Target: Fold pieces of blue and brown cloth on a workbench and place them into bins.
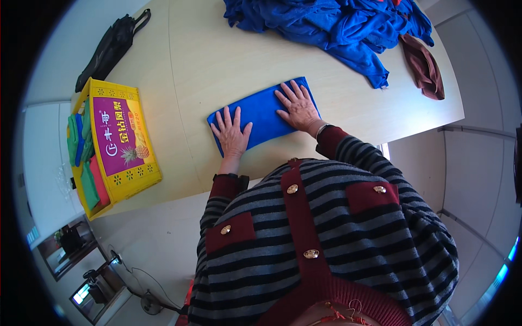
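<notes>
A blue cloth (265,120), folded into a flat rectangle, lies slightly slanted on the pale wooden table (217,54). My left hand (232,135) rests flat on its left end with the fingers spread. On the right end, my right hand (298,107) also lies open, palm down, fingers apart. Neither hand grips the fabric; both press on its upper face. What lies under the palms is hidden.
A heap of crumpled blue cloths (337,30) covers the far right of the table, beside a brown cloth (423,68). At the left edge stands a yellow box (133,187) holding green, blue and pink cloths. A black folded umbrella (111,49) lies behind it.
</notes>
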Available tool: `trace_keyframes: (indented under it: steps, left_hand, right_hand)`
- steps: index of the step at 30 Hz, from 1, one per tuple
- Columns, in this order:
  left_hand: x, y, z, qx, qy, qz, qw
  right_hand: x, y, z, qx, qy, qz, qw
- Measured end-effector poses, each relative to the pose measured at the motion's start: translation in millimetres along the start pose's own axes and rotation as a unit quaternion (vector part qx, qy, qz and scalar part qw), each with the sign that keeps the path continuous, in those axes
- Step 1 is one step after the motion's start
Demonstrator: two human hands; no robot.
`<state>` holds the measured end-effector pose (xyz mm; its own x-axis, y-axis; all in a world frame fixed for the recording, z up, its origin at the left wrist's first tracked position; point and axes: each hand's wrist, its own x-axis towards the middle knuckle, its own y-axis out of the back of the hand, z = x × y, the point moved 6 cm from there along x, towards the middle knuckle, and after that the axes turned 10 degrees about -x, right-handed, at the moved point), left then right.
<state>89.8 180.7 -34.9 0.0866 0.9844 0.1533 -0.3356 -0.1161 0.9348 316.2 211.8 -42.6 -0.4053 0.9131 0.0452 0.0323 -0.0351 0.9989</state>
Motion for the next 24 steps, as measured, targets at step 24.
trace_keyframes:
  steps: [24]
  left_hand:
    - [4,417,223,-0.433,-0.563,-0.293,0.640]
  right_hand:
    - [-31,10,9,0.029,0.020,-0.001,0.999]
